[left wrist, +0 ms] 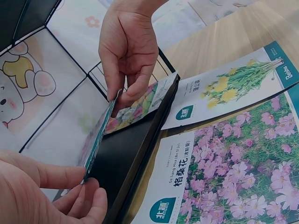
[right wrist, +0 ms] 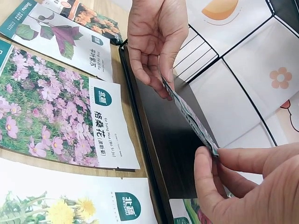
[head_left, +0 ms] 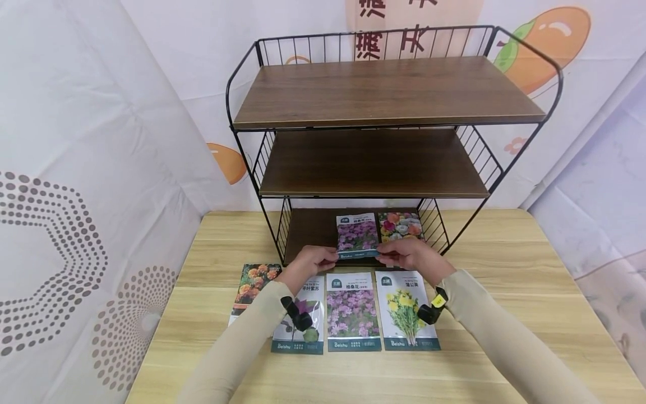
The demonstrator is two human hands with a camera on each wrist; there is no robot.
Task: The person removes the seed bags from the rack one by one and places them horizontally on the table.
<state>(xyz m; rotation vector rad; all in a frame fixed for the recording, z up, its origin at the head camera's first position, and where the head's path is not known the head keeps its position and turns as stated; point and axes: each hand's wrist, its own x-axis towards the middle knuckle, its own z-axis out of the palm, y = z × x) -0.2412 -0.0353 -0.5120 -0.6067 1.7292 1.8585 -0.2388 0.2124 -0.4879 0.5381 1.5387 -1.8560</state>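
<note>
A seed packet with purple-pink flowers (head_left: 357,234) is held between both hands at the front of the bottom shelf. My left hand (head_left: 310,262) pinches its lower left corner, thumb over fingers. At the lower right corner, my right hand (head_left: 411,255) pinches it the same way. In the left wrist view the held packet (left wrist: 99,135) is seen edge-on, tilted above the dark shelf. Right beside it on that shelf lies a packet with multicoloured flowers (head_left: 400,225), partly behind my right hand.
On the wooden table, in front of the rack (head_left: 388,124), lie a purple-leaf packet (head_left: 313,306), another pink-flower packet (head_left: 353,311), a yellow dandelion packet (head_left: 407,308) and an orange-flower packet (head_left: 254,283) partly under my left sleeve. The middle shelf (head_left: 373,163) overhangs the bottom one.
</note>
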